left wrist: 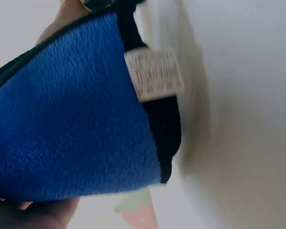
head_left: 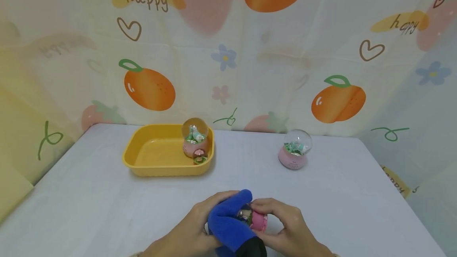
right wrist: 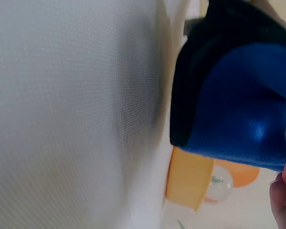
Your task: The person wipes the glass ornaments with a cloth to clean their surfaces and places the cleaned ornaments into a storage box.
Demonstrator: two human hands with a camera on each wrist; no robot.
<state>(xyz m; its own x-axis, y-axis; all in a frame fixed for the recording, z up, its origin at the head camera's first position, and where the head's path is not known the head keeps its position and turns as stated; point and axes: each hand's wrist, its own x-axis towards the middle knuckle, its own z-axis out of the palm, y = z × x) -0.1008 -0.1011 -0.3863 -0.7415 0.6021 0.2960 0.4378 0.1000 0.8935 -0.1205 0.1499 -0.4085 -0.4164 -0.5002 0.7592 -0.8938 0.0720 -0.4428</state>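
Blue cloth (head_left: 226,225) is folding partly round a small pink-based globe (head_left: 258,221), both being held toward the near side of the white tabletop (head_left: 89,205), about midway between its left and right edges. From the cloth's black edging a white label (left wrist: 155,74) is sticking out, showing rows of dark print and upright bars (too blurred to read in the left wrist view). On the backdrop (head_left: 271,90), the word "happy" is standing on yellow patches at upper left and upper right, while a fainter, reversed "happy" is showing through at far left. Marks are also appearing on the pink base of the standing globe (head_left: 293,160), too small to make out.

The left hand (head_left: 194,225) is grasping the cloth, its fingers bending round the folds. The right hand (head_left: 290,229) is gripping the pink base between thumb and fingers, the clear dome pointing into the cloth.

Near the tabletop's back edge, left of its middle, a yellow tray (head_left: 157,171) is carrying a large globe (head_left: 195,148) and a tiny globe (head_left: 200,156) by its right edge. The standing globe is sitting nearer the tabletop's back right corner.
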